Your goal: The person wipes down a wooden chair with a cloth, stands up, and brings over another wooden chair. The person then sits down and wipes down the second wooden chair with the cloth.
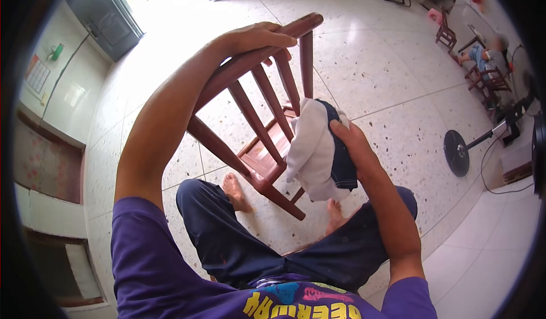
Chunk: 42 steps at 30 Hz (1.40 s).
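Note:
A reddish-brown wooden chair (pixel 242 100) with a slatted back leans between my knees, tilted. My left hand (pixel 259 37) is closed over its top rail, the fingers curling round the far side. In my right hand (pixel 351 143) is a bunched cloth (pixel 313 148), white with a dark blue part. The cloth lies against the lower right part of the chair back. My right thumb rests on the dark blue piece, while the other fingers are mostly hidden behind the cloth. Part of the chair seat (pixel 267 154) shows between the slats.
My bare feet (pixel 236 193) are on the speckled tile floor (pixel 387 74) beside the chair. A standing fan's round base (pixel 456 153) and its cable are at the right. Farther back, a person (pixel 483 57) sits near small wooden chairs (pixel 446 33). An open dark door (pixel 105 15) stands upper left.

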{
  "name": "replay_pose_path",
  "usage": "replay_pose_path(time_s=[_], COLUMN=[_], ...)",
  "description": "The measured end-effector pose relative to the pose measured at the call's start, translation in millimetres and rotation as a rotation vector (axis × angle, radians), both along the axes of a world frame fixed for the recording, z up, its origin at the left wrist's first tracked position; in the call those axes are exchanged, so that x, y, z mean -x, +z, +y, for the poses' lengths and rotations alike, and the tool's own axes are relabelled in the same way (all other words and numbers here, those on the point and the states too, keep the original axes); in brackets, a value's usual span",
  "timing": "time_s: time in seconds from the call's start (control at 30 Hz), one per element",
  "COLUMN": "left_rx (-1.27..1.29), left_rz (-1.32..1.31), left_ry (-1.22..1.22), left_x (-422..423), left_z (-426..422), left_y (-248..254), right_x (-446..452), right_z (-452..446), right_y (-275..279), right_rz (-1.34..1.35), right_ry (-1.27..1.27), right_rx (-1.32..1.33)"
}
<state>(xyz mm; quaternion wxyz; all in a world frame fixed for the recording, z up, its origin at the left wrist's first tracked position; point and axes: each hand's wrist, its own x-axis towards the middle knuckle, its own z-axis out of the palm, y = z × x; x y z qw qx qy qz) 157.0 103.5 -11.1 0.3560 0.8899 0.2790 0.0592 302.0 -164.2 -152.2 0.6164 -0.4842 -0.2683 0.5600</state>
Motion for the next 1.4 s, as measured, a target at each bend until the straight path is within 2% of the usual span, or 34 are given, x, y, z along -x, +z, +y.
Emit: replay_pose_path(time_s=[0.47,0.6,0.83,1.3,1.4], left_rx=[0.007,0.015,0.014,0.009,0.027], left_rz=[0.037,-0.001,-0.011,0.05,-0.007], left_ry=[0.004,-0.011,-0.021,-0.008,0.006], left_x=[9,0,2,5,3], left_z=[2,1,2,6,4], left_y=[6,2,1,3,-1], right_x=[12,10,10,10,10], right_z=[3,6,6,6,3], right_y=[15,4,6,3,5], right_rz=[0.0,-0.07,-0.008,-0.069,-0.128], right_ry=[0.057,0.035,0.056,0.052,0.059], right_rx=[-0.018,-0.04,-0.038,-0.002,0.001])
